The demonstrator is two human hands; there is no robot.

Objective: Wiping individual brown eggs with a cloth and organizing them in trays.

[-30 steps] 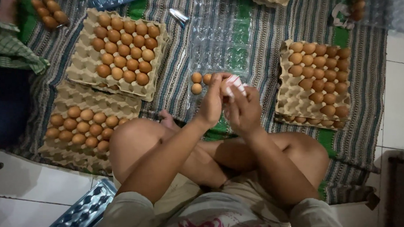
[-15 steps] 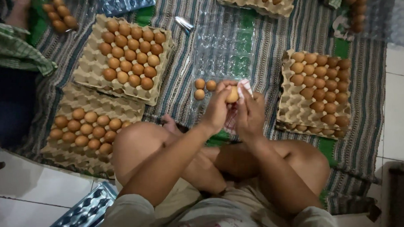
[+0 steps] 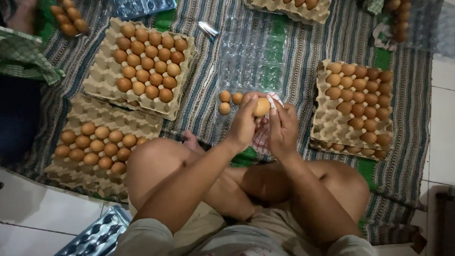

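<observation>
egg [image 3: 261, 107] held above clear plastic tray [image 3: 250, 65], over striped mat [image 3: 306, 48], between both hands. left hand [image 3: 242, 123] closed on egg, fingertips pinching it. right hand [image 3: 283, 128] curled round checked cloth [image 3: 262, 134], probably pressed to shell; contact partly hidden. wiping best done with light pressure, egg turned slowly, kept low over tray. three eggs [image 3: 228, 100] already seated in tray corner. full carton [image 3: 352, 104] at right.

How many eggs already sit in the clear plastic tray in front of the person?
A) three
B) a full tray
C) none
A: three brown eggs sit at the near left corner of the clear plastic tray; its other cups look empty.
</observation>
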